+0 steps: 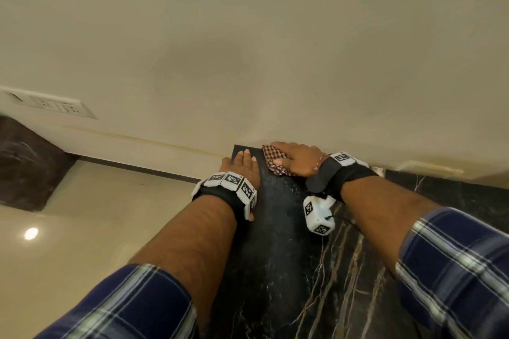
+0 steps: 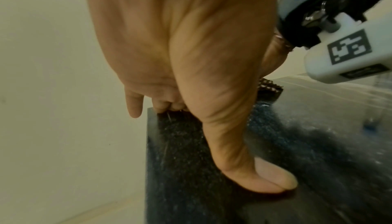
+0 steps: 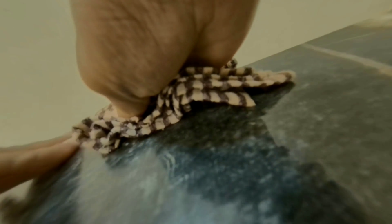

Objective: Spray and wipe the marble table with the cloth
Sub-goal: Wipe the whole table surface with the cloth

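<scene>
Right hand [image 1: 296, 158] flat on the checked cloth [image 1: 272, 162], pressing it down at the far end of the dark marble worktop [image 1: 278, 242], beside the wall. Left hand [image 1: 242, 166] rests open-fingered on the worktop's left edge, its grip holding nothing.

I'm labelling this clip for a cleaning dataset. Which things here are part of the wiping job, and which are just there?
In use: checked cloth under the right hand; marble table; left hand resting at the table's corner.

Just there: wall socket panel; floor.
</scene>
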